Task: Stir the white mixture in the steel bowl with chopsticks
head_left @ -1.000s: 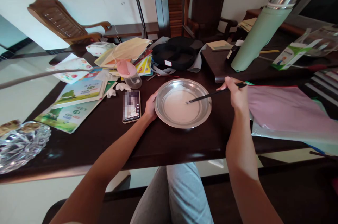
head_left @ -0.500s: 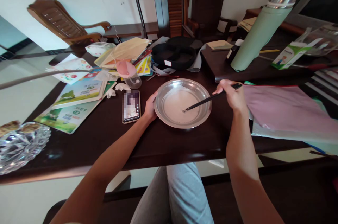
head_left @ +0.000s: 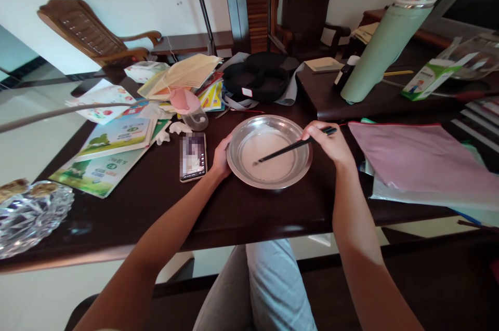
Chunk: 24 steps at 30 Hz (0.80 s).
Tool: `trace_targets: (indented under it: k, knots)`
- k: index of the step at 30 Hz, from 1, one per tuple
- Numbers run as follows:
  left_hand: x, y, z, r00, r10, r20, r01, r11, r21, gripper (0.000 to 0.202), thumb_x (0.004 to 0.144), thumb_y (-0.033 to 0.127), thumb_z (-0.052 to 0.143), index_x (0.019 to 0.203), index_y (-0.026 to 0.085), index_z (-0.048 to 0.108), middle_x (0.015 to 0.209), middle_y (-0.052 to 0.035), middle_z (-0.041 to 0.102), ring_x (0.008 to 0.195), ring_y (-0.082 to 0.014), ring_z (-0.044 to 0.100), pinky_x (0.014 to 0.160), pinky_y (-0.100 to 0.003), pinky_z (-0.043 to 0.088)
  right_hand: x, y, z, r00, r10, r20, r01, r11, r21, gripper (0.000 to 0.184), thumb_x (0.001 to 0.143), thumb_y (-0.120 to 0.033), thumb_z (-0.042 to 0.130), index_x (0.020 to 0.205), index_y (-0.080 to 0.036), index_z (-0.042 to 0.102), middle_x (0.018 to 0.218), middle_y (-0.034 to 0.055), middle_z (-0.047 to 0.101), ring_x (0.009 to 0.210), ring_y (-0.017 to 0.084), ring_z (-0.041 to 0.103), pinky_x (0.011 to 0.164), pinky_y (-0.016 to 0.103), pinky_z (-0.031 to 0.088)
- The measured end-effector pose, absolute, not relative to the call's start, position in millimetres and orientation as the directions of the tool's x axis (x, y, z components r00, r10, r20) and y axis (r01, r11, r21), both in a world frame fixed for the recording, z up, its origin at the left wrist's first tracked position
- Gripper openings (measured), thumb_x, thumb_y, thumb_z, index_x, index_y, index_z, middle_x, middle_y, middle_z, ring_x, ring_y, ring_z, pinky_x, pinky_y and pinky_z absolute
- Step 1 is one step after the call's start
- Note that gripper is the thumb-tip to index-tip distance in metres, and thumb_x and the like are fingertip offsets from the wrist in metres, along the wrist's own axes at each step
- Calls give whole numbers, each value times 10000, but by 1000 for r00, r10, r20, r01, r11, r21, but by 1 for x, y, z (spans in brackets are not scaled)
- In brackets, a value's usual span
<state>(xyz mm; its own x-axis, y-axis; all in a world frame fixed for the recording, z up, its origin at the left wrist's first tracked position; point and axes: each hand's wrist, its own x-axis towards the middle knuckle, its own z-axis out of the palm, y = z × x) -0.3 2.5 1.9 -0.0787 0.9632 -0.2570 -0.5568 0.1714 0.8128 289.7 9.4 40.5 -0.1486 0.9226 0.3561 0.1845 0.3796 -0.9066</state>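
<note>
Chopsticks dip into the pale liquid

There's your round, shiny metal bowl (head_left: 268,184) on the glossy dark-wood table (head_left: 257,222), pale pinkish liquid (head_left: 275,169) covering its bottom. Your right hand (head_left: 331,144) pinches the slim black chopsticks (head_left: 284,149), tips at the liquid, left of centre! Your left hand (head_left: 222,158) grips the bowl's left rim.

How far along? Liquid's in, and the surface looks fairly even, so the stirring seems well under way; whether lumps remain below, you can't tell.

Now the edges: a strip of tabletop separates bowl from near edge. Left, the lit-screen phone (head_left: 194,157) lies just beside your left hand; right, the pink fabric folder (head_left: 413,154) sits near your right; beyond, a black fabric bag (head_left: 255,81) bounds the far side.
</note>
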Motion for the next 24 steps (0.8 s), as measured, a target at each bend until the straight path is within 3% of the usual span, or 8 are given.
trace_targets:
  k: [3,7,13,15,19,21,24]
  knots:
    - [-1,3,0,-70,966,-247,-556,168,814,214,763,385,796,775,186,715,808,-23,777,939,-275,753,854,-360,591,290,11,39,-60,911,407,223,410,-885,469,801,-704,746,665,-254,750,722,17,787,761,237,750,819,388,569]
    - [-3,3,-1,-59,966,-250,-555,177,813,216,765,382,796,785,181,719,801,-31,773,947,-282,753,865,-370,588,302,12,37,157,887,433,206,400,-893,496,865,-659,708,575,-259,678,597,4,718,630,220,713,770,392,572]
    - [-3,4,-2,-67,971,-230,-545,157,824,201,765,377,783,791,187,725,839,-33,784,957,-286,753,861,-375,590,287,10,39,-164,910,381,192,408,-893,454,826,-679,739,660,-257,756,711,29,776,757,239,754,796,383,566]
    - [-2,4,-1,-69,972,-223,-548,149,823,200,752,367,786,807,182,733,849,-34,786,960,-285,752,862,-369,588,288,12,38,-95,905,415,217,426,-878,440,827,-671,743,679,-258,761,736,28,787,766,232,747,802,378,554]
    - [-2,3,-1,-62,966,-250,-550,176,816,244,742,398,811,807,179,727,817,-38,778,957,-294,752,864,-380,587,302,13,36,172,873,456,218,417,-882,499,873,-650,706,563,-260,679,599,8,713,628,209,699,744,378,533]
    - [-2,3,-1,-58,963,-261,-549,188,814,259,746,414,814,788,178,716,807,-41,774,953,-297,751,863,-386,587,302,12,36,128,892,433,188,407,-894,516,879,-648,699,543,-258,669,572,6,694,599,204,692,719,373,532]
    - [-3,3,-2,-61,966,-251,-554,176,814,241,757,403,801,782,180,712,802,-36,770,945,-287,751,856,-377,585,292,10,39,-97,915,391,175,402,-899,465,845,-666,726,627,-256,740,662,20,752,697,219,737,760,366,550]
